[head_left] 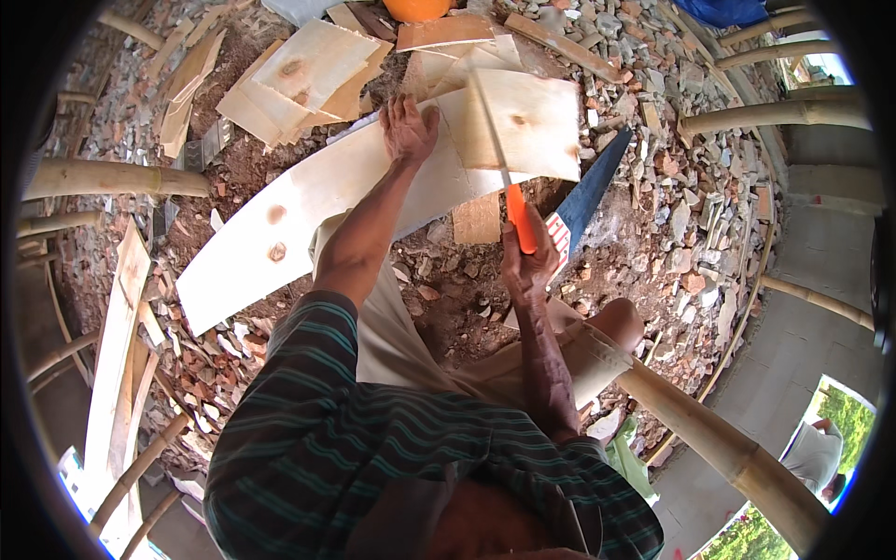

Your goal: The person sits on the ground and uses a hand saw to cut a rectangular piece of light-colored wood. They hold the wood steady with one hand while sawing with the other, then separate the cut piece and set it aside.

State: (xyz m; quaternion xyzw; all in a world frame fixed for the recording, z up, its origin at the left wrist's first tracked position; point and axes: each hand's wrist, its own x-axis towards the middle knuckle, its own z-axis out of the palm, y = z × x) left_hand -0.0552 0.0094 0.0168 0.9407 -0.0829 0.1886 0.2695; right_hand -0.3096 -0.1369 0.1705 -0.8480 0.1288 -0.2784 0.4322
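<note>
A long pale plywood sheet (252,238) with dark knots stretches across the ground in front of me. My left hand (408,131) lies flat on its far edge, fingers stretched out. In my right hand (527,261) is the orange handle of a handsaw (520,210), gripped with the fingers wrapped round. The saw's narrow-looking blade points away from me and crosses the right part of the sheet, where the wood curves up. Just right of the saw, a flat, tapered dark blue piece (597,182) with a red-and-white patch lies on the rubble.
Loose plywood pieces (303,75) are piled at the far left, near an orange rounded object (417,9). Broken brick and stone cover the ground. Bamboo poles (728,453) reach in from both sides. Boards (117,364) lean at the left; another person (814,455) is at the lower right.
</note>
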